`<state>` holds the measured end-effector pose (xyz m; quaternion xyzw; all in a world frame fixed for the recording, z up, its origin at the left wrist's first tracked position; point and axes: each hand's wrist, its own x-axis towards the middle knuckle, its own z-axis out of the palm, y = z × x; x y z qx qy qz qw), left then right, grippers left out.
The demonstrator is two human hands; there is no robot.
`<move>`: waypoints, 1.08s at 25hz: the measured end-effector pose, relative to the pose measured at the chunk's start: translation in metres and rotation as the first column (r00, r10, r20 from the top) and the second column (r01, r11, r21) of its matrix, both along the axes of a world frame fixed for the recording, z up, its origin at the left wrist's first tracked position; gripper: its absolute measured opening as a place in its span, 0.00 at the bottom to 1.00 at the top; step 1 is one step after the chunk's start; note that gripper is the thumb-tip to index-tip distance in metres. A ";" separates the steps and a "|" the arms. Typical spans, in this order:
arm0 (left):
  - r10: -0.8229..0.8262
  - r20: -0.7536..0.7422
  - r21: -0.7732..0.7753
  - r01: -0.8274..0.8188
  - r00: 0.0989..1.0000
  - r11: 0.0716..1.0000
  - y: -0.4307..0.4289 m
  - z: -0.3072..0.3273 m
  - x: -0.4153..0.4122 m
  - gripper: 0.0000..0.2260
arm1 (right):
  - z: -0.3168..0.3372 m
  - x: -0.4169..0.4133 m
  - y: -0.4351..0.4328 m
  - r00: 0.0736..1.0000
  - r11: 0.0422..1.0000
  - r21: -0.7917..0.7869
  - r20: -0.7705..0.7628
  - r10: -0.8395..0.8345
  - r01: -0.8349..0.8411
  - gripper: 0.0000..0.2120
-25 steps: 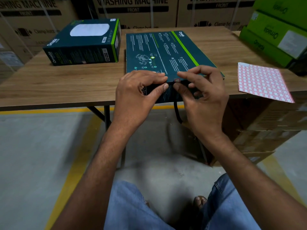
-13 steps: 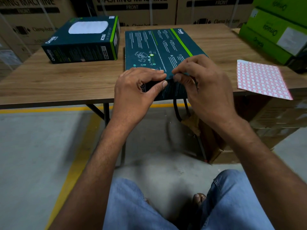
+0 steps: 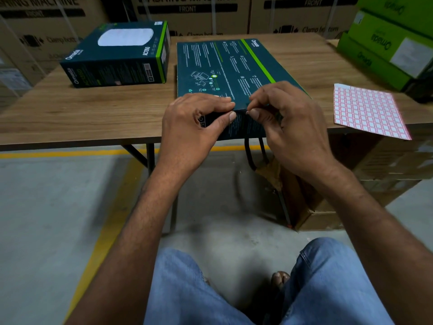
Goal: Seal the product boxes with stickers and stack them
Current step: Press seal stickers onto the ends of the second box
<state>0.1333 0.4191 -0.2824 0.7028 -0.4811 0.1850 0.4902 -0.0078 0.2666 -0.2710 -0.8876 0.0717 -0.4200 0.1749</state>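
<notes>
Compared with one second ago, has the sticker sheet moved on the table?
No. The sheet lies as before on the table, its near corner overhanging the same front edge.

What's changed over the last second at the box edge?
The right hand has drawn its thumb up toward its forefinger, pinching the sticker at the near edge of the flat box. The left hand still grips that edge; the second box and sticker sheet have not moved.

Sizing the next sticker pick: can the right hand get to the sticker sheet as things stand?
Probably yes. The sticker sheet lies on the table just right of the right hand, only bare tabletop between them. That hand now pinches the dark box's near edge, so it must let go first.
</notes>
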 end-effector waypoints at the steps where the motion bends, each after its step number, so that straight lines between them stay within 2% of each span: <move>1: -0.003 -0.003 0.003 0.003 1.000 1.000 0.000 0.000 0.000 0.10 | -0.001 -0.001 0.001 0.999 0.999 0.034 0.027 0.021 -0.022 0.03; 4: -0.003 0.003 0.003 0.003 1.000 1.000 0.000 0.000 0.000 0.10 | -0.004 -0.001 0.003 0.996 0.993 0.100 0.062 0.058 -0.064 0.04; 8: 0.000 0.005 0.001 0.000 1.000 1.000 0.000 0.000 0.000 0.10 | -0.010 0.004 0.006 0.995 0.994 0.104 0.103 0.003 -0.014 0.05; 13: -0.006 -0.001 -0.009 0.006 1.000 1.000 0.000 0.000 0.000 0.10 | -0.012 0.005 0.005 0.993 0.999 0.054 0.114 -0.011 0.005 0.06; 20: -0.012 0.003 -0.002 0.012 1.000 1.000 0.000 0.000 -0.001 0.10 | -0.018 0.007 0.004 0.981 0.991 -0.125 0.191 -0.028 0.053 0.07; 27: 0.015 -0.011 -0.015 -0.015 1.000 1.000 -0.004 -0.001 -0.003 0.14 | -0.022 0.009 0.005 0.974 0.997 -0.073 0.227 -0.016 0.033 0.06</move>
